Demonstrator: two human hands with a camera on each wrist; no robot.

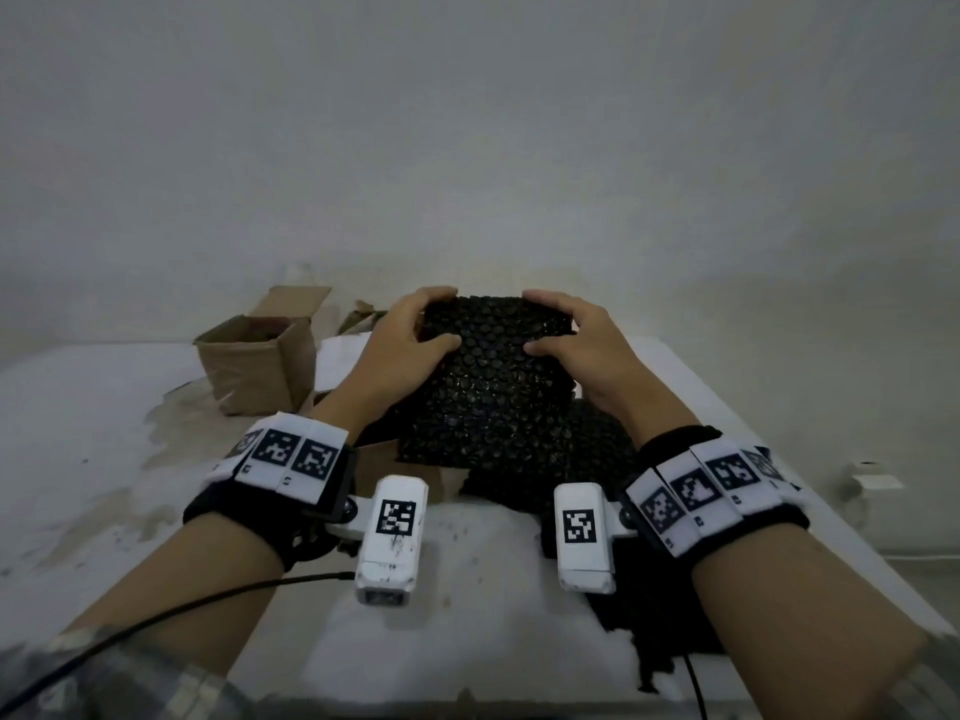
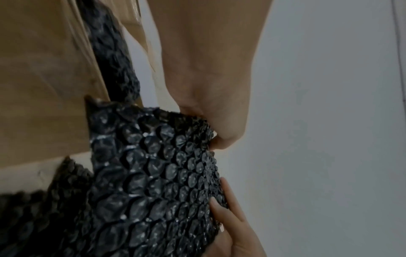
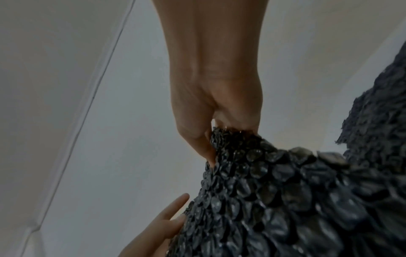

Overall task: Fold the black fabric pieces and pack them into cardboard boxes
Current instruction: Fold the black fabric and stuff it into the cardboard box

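Left hand and right hand each grip the top corners of a black bubbled fabric piece, raised above the white table; open brown cardboard box at left.

The black bubble-textured fabric piece has a raised, scale-like surface of small domes, glossy where light catches them in the wrist views, duller from the head view; the open brown cardboard box near the far left of the surface is matt, creased paperboard; the white tabletop looks matt and rough, its coating worn away in brownish patches; the wrist bands are black cloth carrying white matt printed marker tiles.
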